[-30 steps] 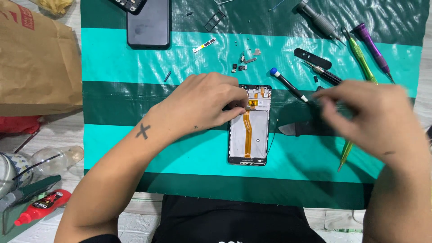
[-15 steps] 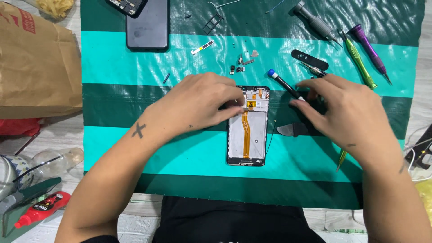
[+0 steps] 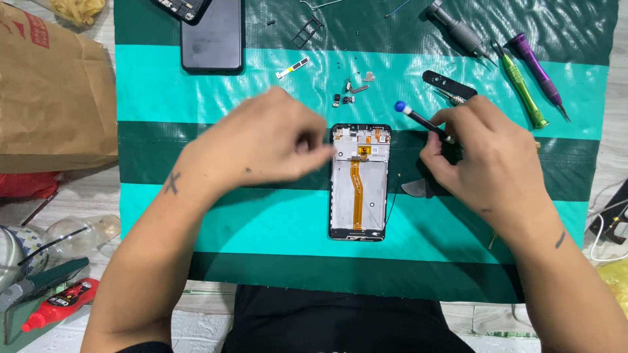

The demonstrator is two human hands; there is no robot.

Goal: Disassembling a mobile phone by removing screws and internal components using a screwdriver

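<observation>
Lying open on the striped mat (image 3: pixel 196 216), the phone (image 3: pixel 358 183) sits between both hands. Left hand (image 3: pixel 261 140), blurred, hovers beside its top edge, grip uncertain. Right hand (image 3: pixel 487 157) pinches a blue-tipped screwdriver (image 3: pixel 422 121).

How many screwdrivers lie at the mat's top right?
3: a grey one, a green one, a purple one farthest right. The right hand may hide others.

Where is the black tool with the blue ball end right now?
In the head view, the black tool with the blue ball end is held in the right hand, just right of the opened phone frame with the orange ribbon cable.
</observation>
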